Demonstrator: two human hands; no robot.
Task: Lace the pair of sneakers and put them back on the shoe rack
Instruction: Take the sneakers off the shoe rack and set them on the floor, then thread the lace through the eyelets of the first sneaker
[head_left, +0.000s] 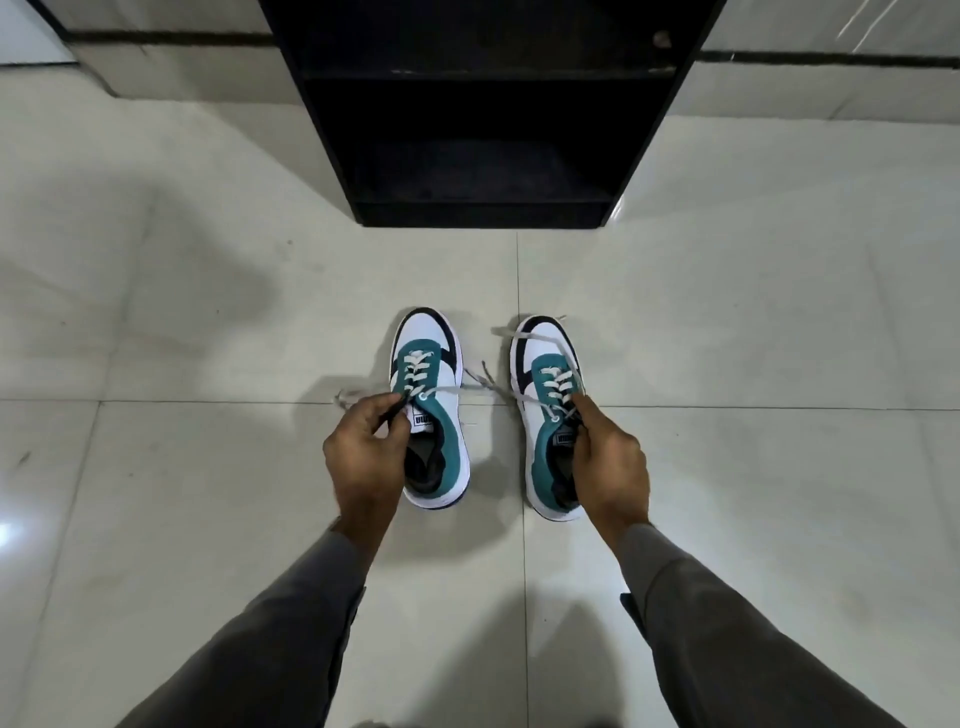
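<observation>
Two sneakers side by side on the tiled floor (727, 312), left sneaker (428, 410) and right sneaker (548, 415) toes toward the black shoe rack (644, 135), left hand (363, 457) grip pinching a lace end, right hand (610, 462) grip pinching laces at the tongue

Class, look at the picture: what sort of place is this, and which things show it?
Probably a home entryway: a black shoe rack stands on a pale tiled floor, with two sneakers before it.

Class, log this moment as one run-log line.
left hand: pinching left sneaker tongue | right hand: pinching right sneaker tongue | laces: threaded, untied | sneakers: on floor | rack: no shoes visible
</observation>
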